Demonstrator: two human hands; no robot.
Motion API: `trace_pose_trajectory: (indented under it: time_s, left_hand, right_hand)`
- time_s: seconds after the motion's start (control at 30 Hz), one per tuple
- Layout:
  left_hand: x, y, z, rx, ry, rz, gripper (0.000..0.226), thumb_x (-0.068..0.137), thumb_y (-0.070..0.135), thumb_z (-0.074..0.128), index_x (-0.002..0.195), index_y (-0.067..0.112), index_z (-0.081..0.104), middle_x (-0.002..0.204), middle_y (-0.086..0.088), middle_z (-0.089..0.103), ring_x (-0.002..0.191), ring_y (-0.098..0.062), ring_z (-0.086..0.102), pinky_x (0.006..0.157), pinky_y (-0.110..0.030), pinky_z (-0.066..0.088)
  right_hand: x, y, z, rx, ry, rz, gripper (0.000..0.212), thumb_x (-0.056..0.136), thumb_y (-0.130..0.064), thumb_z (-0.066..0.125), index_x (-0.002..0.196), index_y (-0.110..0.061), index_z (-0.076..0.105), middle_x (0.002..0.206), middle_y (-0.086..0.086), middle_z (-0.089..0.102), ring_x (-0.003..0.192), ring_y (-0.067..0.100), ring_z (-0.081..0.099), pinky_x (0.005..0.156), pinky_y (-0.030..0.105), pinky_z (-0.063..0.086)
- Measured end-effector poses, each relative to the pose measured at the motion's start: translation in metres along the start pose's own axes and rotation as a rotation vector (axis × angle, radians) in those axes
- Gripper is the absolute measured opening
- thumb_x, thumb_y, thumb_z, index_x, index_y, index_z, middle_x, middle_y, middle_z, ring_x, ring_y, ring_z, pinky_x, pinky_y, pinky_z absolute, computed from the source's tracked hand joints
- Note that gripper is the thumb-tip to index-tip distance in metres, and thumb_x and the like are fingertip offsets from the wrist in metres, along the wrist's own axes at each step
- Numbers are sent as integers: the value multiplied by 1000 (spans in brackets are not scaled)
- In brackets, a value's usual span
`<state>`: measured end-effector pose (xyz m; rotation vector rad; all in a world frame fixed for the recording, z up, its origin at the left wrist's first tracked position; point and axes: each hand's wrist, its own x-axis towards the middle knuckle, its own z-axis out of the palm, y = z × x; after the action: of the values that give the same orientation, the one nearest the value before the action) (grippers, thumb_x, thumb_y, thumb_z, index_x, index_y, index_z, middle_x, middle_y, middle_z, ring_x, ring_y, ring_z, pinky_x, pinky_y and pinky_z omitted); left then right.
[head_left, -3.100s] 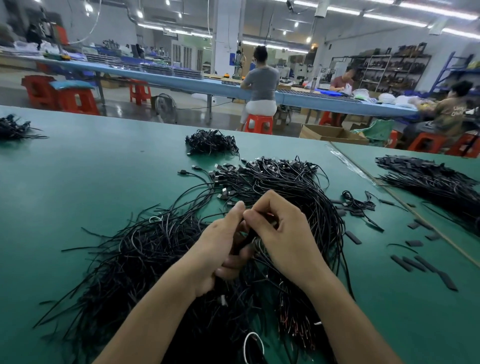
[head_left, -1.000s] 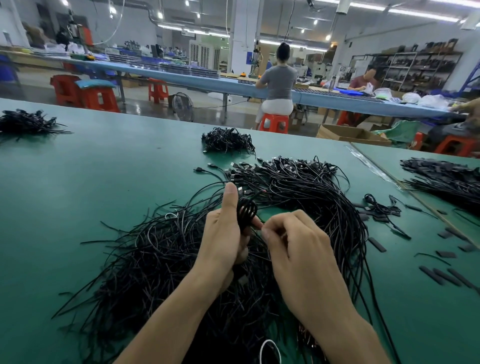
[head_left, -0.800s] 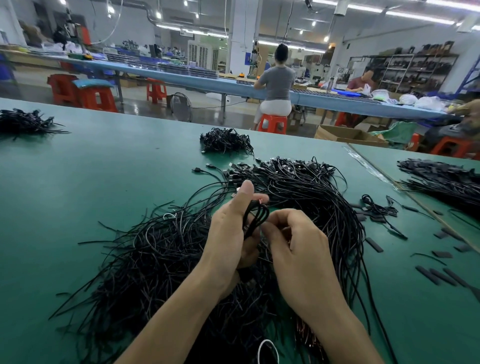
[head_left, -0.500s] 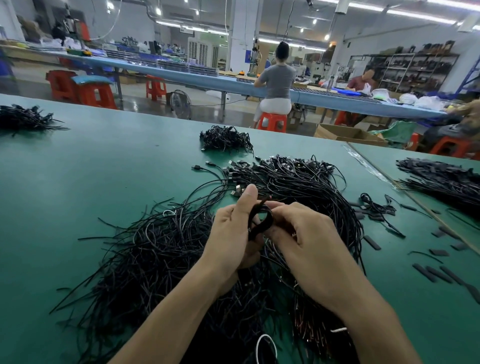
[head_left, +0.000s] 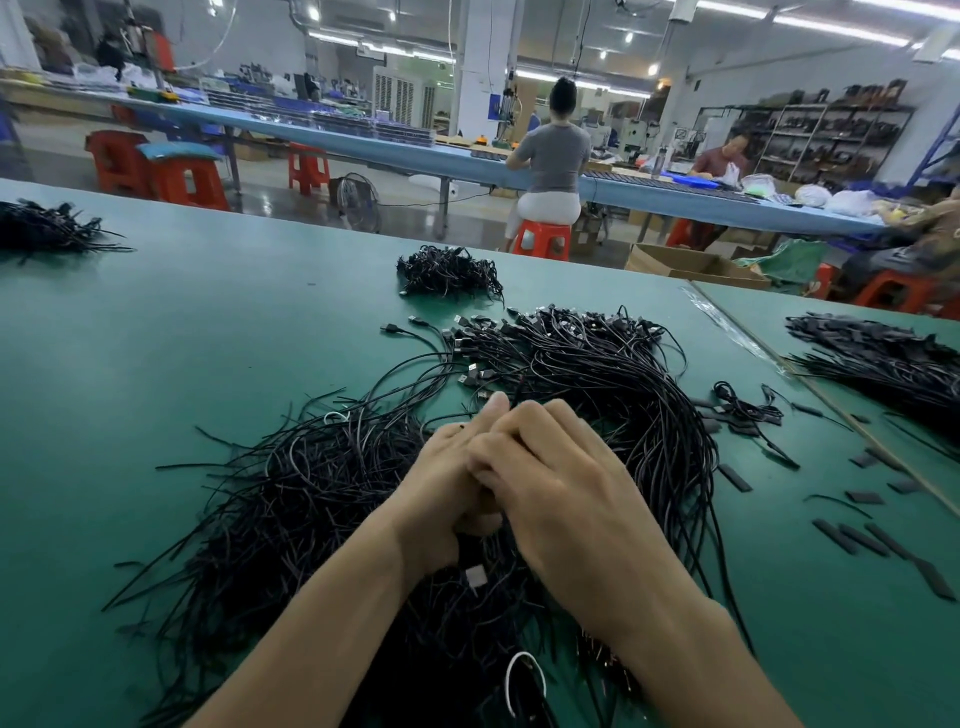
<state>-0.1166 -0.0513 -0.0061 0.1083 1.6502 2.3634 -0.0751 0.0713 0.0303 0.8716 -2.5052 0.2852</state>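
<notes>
A big loose pile of thin black USB cables (head_left: 597, 374) lies on the green table (head_left: 208, 338) in front of me. Both hands are pressed together just above the middle of the pile. My left hand (head_left: 441, 483) has its fingers curled, thumb pointing up, around a small coiled black cable that is almost fully hidden. My right hand (head_left: 561, 483) wraps over the left hand's fingers and covers the coil. A plug end (head_left: 475, 577) hangs below the hands.
A small heap of bundled cables (head_left: 447, 273) sits further back, another heap (head_left: 47, 228) at the far left, a third (head_left: 883, 358) on the right table. Flat black strips (head_left: 862, 540) and one tied cable (head_left: 743, 408) lie to the right. People sit at a blue bench behind.
The coil that stood in view in my left hand is now covered: my right hand has closed over it and both hands have come together.
</notes>
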Motion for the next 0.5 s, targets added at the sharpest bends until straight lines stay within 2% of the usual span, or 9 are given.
trace_pose_trajectory:
  time_s: [0.07, 0.1, 0.17, 0.23, 0.3, 0.33, 0.4, 0.5]
  left_hand:
    - [-1, 0, 2, -11, 2, -70, 59, 106, 29, 41, 49, 25, 57, 45, 8, 34, 36, -4, 25, 35, -14, 22]
    - [-2, 0, 4, -4, 11, -100, 62, 105, 30, 41, 46, 25, 57, 44, 9, 34, 34, -3, 26, 34, -13, 22]
    - [0, 1, 7, -14, 19, -162, 66, 100, 56, 44, 43, 24, 53, 45, 8, 35, 34, -5, 27, 33, -15, 22]
    - [1, 2, 7, -26, -26, -210, 70, 82, 82, 41, 42, 24, 43, 46, 7, 33, 34, -6, 26, 33, -16, 21]
    - [0, 3, 7, -8, -155, -212, 71, 67, 94, 41, 46, 26, 38, 47, 8, 31, 35, -6, 24, 33, -14, 19]
    - [-1, 5, 6, 23, -220, -202, 70, 63, 94, 49, 49, 27, 39, 49, 9, 31, 36, -5, 23, 34, -14, 18]
    - [-4, 9, 2, 138, -320, -160, 55, 61, 76, 71, 56, 27, 45, 52, 10, 33, 38, -3, 24, 34, -13, 20]
    - [-6, 14, -5, 244, -451, -134, 33, 66, 36, 81, 73, 20, 53, 52, 11, 37, 42, -1, 29, 36, -12, 25]
  right_hand:
    - [3, 4, -4, 13, -28, -5, 13, 90, -7, 66, 99, -16, 64, 99, -5, 54, 92, 14, 47, 79, 33, 47]
    - [4, 6, -5, 31, -37, 4, 10, 92, -9, 63, 99, -16, 64, 99, -5, 54, 92, 14, 47, 80, 33, 48]
    - [3, 11, -6, 81, -32, 39, 8, 96, -12, 58, 96, -16, 64, 98, -5, 55, 92, 14, 48, 81, 34, 49]
    - [3, 14, -5, 142, -19, 92, 15, 99, -19, 50, 96, -17, 64, 98, -7, 54, 93, 12, 49, 82, 33, 49]
    - [2, 18, -4, 204, 9, 139, 20, 98, -25, 45, 98, -19, 65, 97, -9, 55, 93, 10, 51, 82, 31, 49]
    - [1, 20, -3, 243, 26, 166, 19, 98, -24, 46, 98, -19, 65, 96, -10, 56, 91, 10, 52, 81, 32, 50]
    - [-2, 25, -2, 332, 49, 218, 12, 98, -17, 53, 96, -21, 64, 92, -13, 56, 86, 8, 55, 76, 33, 51]
    - [-3, 30, -4, 399, 35, 243, 9, 95, -21, 61, 92, -29, 63, 89, -19, 57, 86, 3, 56, 74, 28, 50]
